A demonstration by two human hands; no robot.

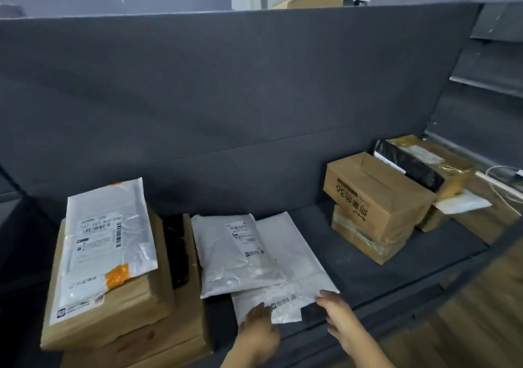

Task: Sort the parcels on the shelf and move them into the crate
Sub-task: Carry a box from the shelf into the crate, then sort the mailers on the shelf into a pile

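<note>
Two white poly mailers lie overlapped on the dark shelf [382, 268]. The upper mailer [235, 254] carries a label; the lower mailer [285, 257] sticks out toward me at the shelf's front edge. My left hand [259, 329] rests on the lower mailer's near left corner with fingers fairly straight. My right hand [341, 321] touches its near right corner, fingertips at the edge. At the left, a white mailer with orange tape [104, 243] lies on stacked cardboard boxes [135, 311]. No crate is in view.
A black parcel [177, 251] sits wedged behind the left boxes. Stacked brown cartons [376, 206] stand at the right of the shelf, with a box, a black bag [410, 166] and a white mailer [461, 203] beyond. Wooden floor shows at lower right.
</note>
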